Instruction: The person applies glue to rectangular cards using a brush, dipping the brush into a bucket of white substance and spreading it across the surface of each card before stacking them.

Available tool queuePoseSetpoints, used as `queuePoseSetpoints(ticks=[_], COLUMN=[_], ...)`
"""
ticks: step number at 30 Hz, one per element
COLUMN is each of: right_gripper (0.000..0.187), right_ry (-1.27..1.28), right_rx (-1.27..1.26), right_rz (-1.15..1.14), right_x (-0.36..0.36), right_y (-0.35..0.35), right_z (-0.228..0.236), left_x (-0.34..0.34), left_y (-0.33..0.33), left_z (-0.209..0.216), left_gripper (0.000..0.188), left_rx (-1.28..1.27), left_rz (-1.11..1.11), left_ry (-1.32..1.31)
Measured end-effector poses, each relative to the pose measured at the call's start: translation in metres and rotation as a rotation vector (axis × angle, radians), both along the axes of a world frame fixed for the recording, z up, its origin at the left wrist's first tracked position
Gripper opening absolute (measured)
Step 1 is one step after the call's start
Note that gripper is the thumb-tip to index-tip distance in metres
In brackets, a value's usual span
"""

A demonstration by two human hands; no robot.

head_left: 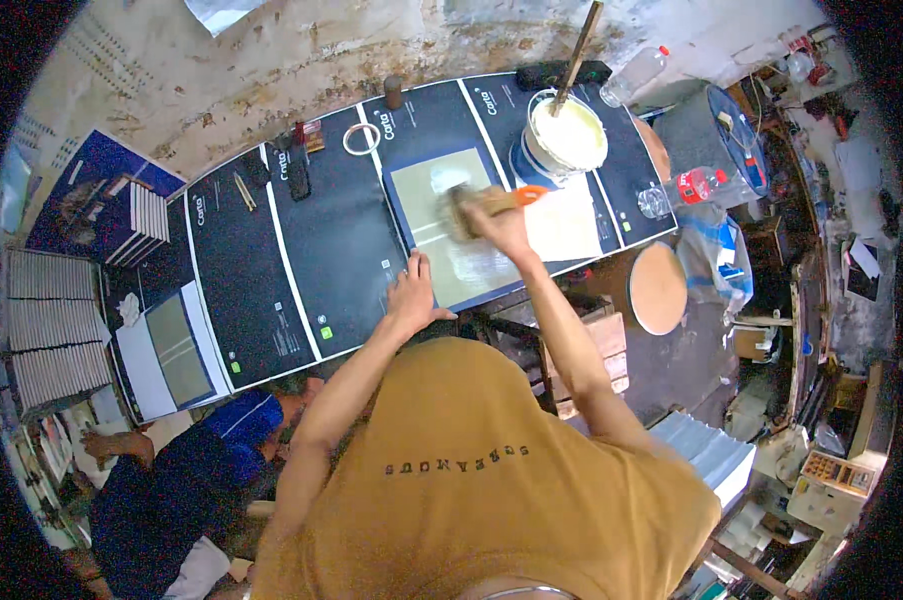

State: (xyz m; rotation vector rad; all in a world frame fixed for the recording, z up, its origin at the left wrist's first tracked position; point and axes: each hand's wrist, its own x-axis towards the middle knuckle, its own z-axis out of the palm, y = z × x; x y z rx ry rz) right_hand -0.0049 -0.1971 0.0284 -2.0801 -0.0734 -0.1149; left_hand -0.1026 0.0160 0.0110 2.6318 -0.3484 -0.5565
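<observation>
In front of me lies a book cover with grey-green boards and a dark blue border. Wet, shiny streaks run over its surface. My right hand is closed round a wide brush, whose handle has an orange end. The bristles rest on or just over the boards and are blurred by motion. At the cover's lower left edge, my left hand lies with fingers and thumb apart, touching the table or the border. A bucket of creamy white paste stands to the right, with a wooden stick upright in it.
A roll of tape and a black tool lie on the dark table. Another cover and book stacks are at left. Plastic bottles stand or lie at right. A co-worker bends low at lower left.
</observation>
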Motion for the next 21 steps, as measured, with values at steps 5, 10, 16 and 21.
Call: queuePoseSetpoints(ticks=[5, 10, 16, 21], right_gripper=[0.022, 0.020, 0.027, 0.026], right_ry=[-0.161, -0.300, -0.113, -0.247], right_rx=[-0.300, -0.253, -0.349, -0.266], right_rz=[0.005, 0.031, 0.393, 0.303], right_x=[0.076, 0.109, 0.161, 0.202], right_y=[-0.058, -0.048, -0.062, -0.045], right_z=[-0.017, 0.032, -0.001, 0.020], left_x=[0.000, -0.001, -0.003, -0.007], left_y=[-0.012, -0.024, -0.035, -0.037], left_z=[0.015, 0.021, 0.020, 0.019], left_gripper=[0.129, 0.130, 0.130, 0.125], left_rx=[0.156, 0.236, 0.252, 0.208], left_rz=[0.002, 0.090, 0.141, 0.215], left_ry=[0.025, 0.073, 0.035, 0.066])
